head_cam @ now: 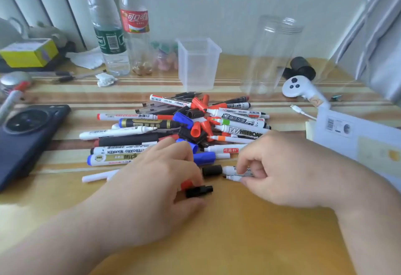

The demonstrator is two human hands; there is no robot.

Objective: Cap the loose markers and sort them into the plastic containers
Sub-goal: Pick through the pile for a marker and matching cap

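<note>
L hand pinches black cap, 6 o'clk of marker pile | R hand pinches two white markers, 3 o'clk of cap | risk: one slips, bare tip inks table | square tub, clear jar at 12 o'clk behind pile; reaching over may scatter it

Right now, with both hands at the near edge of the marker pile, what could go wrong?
1. The left hand grips a black cap while a second black cap lies loose nearby; either could go on a marker of another colour.
2. The right hand seems to pinch two uncapped white markers together; one may slip, or a bare tip may stain the table.
3. Reaching over the pile could tip the tall clear container.
</note>
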